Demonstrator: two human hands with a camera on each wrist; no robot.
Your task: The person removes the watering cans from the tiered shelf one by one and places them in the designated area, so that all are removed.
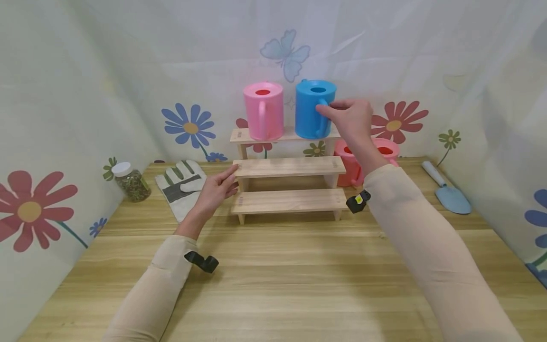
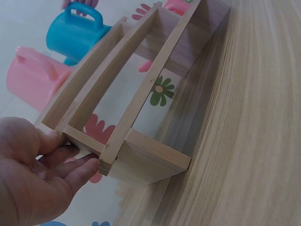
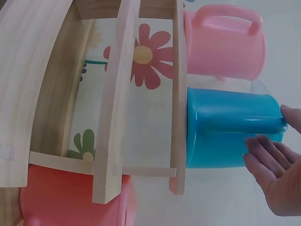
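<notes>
A blue watering can (image 1: 312,111) stands upright on the top step of a three-step wooden stand (image 1: 290,166). My right hand (image 1: 352,118) pinches its handle near the upper end, thumb on one side and fingers on the other, as the right wrist view (image 3: 277,172) also shows. To its left on the same step is a pink watering can (image 1: 273,111), handle facing me. My left hand (image 1: 213,192) holds the left end of the stand at the middle step; in the left wrist view its thumb and fingers (image 2: 77,172) grip the side piece.
Two pinkish-red watering cans (image 1: 346,164) stand on the table behind my right forearm, partly hidden. A work glove (image 1: 181,204) and a white-lidded jar (image 1: 132,183) lie at left. A small trowel (image 1: 453,199) lies at far right. Flower-printed cloth (image 1: 205,57) closes the back and sides.
</notes>
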